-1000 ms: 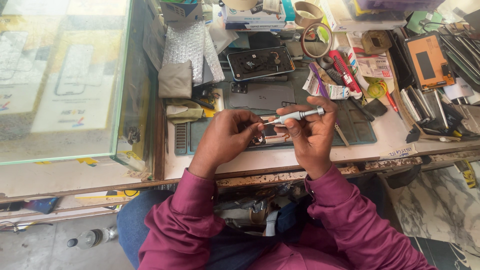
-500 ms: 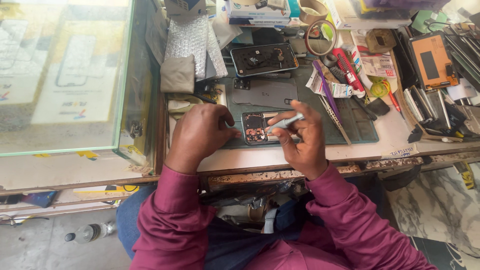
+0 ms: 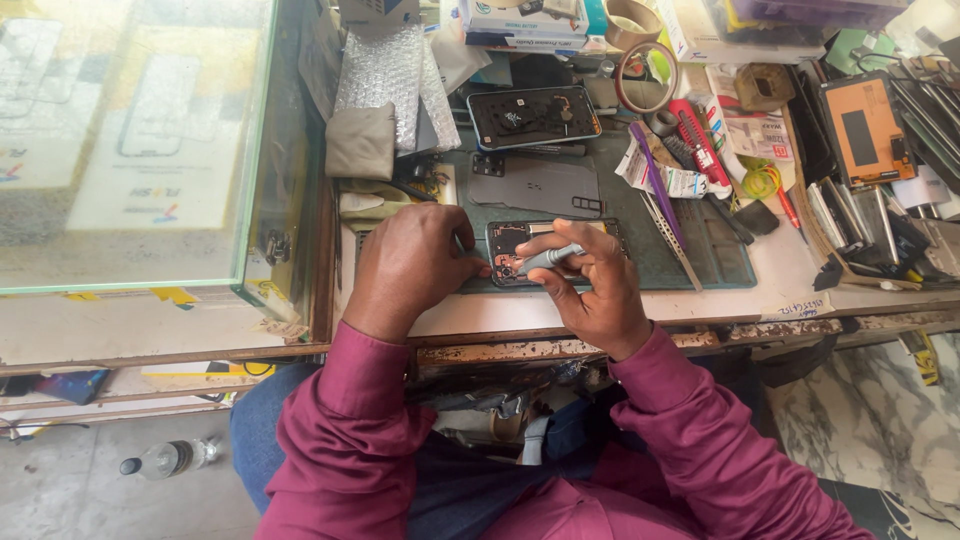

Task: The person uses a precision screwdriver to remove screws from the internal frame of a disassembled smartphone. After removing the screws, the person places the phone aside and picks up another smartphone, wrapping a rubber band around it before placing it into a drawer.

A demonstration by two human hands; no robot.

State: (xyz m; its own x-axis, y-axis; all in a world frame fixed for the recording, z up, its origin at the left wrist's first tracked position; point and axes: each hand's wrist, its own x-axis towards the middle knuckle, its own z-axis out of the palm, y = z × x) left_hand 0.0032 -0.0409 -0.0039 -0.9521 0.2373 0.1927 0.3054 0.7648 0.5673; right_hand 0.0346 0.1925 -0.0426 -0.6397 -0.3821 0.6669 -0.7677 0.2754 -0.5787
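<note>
- Workbench is running left to right in front of the seated person; a glass display case is taking up the left side.
- Green work mat is lying across the bench middle, cluttered behind with a second opened phone, a grey back cover, a tape roll and a red tool.
- Opened phone is lying flat on the mat's near edge, long axis running left-right, directly ahead of both hands and between them; its right half is being covered by the right hand.
- Left hand is resting at the phone's left end, fingers curled down and touching that end, bracing it; no separate object visible in its grip.
- Right hand is sitting over the phone's right part, fingers closed in a pinch on a slim grey screwdriver.
- Screwdriver is lying nearly level, tip pointing left toward the phone's left end, just beside the left fingertips. Tip contact is too small to tell.
- Both hands are about equally near; the right is carrying the tool.
</note>
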